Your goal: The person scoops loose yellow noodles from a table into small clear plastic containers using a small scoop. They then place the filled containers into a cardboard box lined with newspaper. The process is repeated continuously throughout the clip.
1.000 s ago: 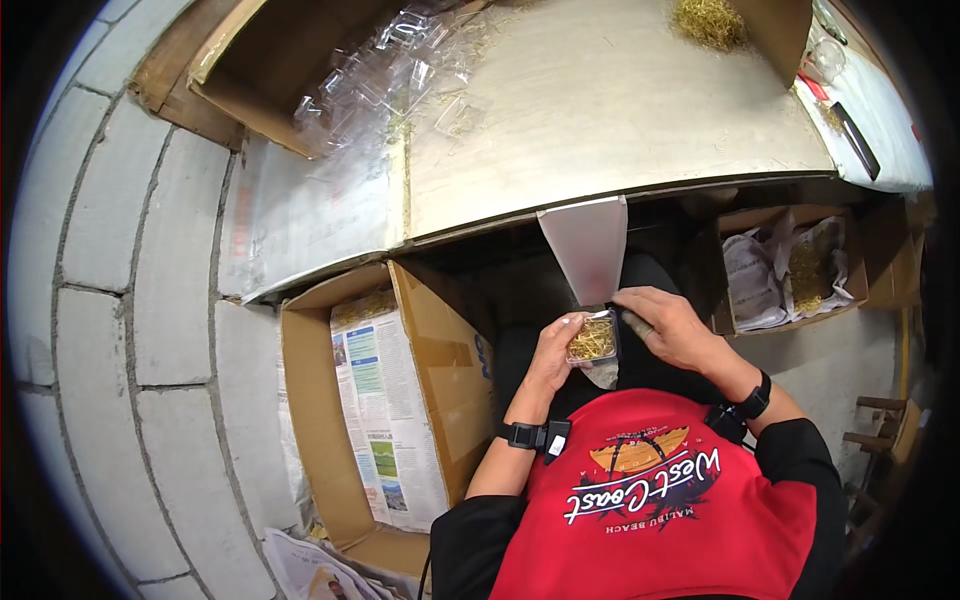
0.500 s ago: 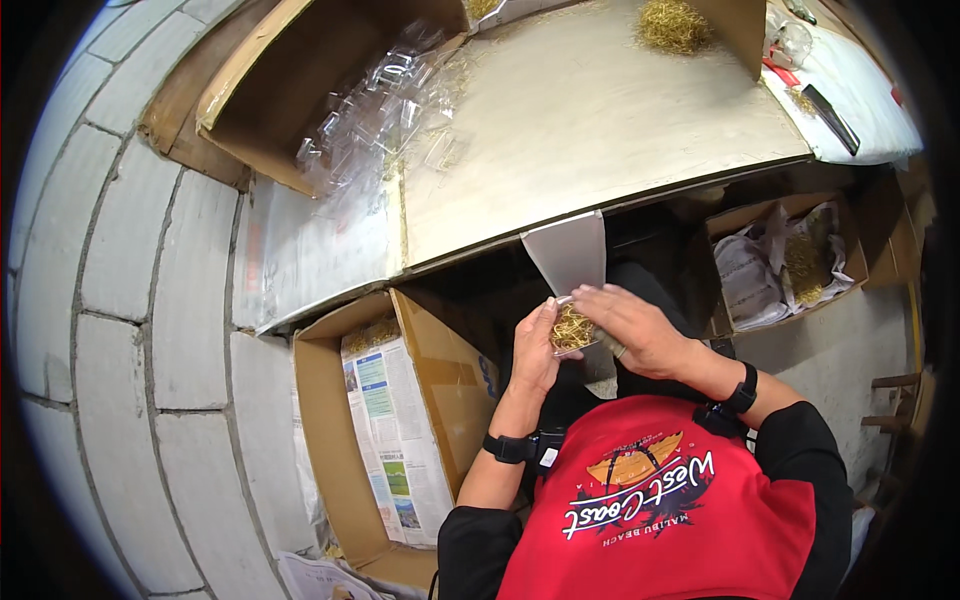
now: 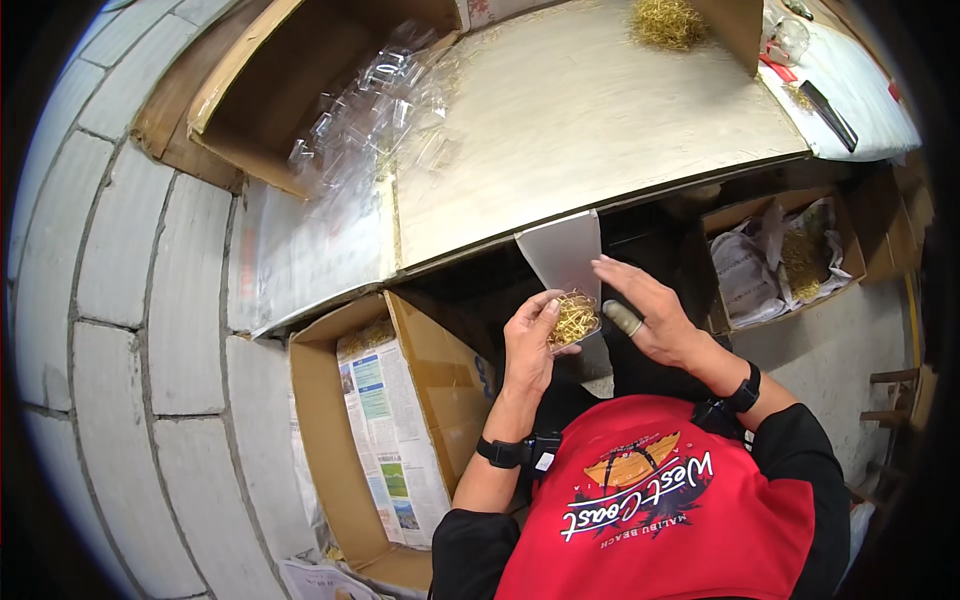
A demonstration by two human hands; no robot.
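Note:
My left hand (image 3: pixel 530 338) is closed around a small clear plastic box (image 3: pixel 590 341). Thin gold-coloured metal pins or wires (image 3: pixel 575 317) fill that box; their exact kind is too small to make out. Just to the right of the box, my right hand (image 3: pixel 645 316) is held open, fingers stretched out and pointing up-left, apart from the box. A pale cover wraps one of its fingers or the thumb. Behind both hands, a white panel (image 3: pixel 562 252) slopes down from the table edge.
Several clear plastic boxes (image 3: pixel 385 100) spill from a cardboard box (image 3: pixel 300 60) on the table (image 3: pixel 600 110). A gold pile (image 3: pixel 667 22) lies at its far side, near a black-handled tool (image 3: pixel 828 115). Newspaper-lined cartons stand low at left (image 3: pixel 320 440) and right (image 3: pixel 740 318).
My right hand has drawn away from the top of the small box, to the right and upward, leaving the gold pieces more exposed. My left hand still holds the box.

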